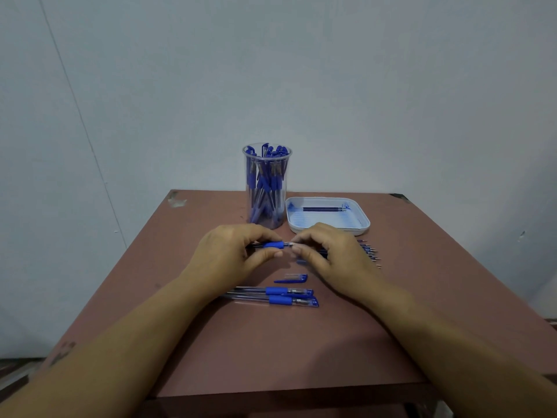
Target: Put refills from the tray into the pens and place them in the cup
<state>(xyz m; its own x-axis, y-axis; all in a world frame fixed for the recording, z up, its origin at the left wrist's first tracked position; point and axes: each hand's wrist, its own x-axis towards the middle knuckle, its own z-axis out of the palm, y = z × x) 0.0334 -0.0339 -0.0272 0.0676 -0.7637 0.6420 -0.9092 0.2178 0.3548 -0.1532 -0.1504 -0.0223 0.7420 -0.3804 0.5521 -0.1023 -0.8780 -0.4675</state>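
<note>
- Reddish-brown wooden table (301,342) carries everything.
- Tall clear plastic cup (266,188), full of blue pens, stands just beside the white square tray (366,220) holding thin dark refills (324,209).
- Left hand (232,254) pinches the clear blue-grip pen (274,245) at its grip, between thumb and fingers.
- Right hand (334,254) pinches its tip end with the fingertips.

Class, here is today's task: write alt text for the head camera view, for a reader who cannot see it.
The left hand and right hand pinch a pen between them over a brown table. Behind stand a clear cup full of pens and a white tray holding refills; a loose cap and other pens lie nearer.
</note>
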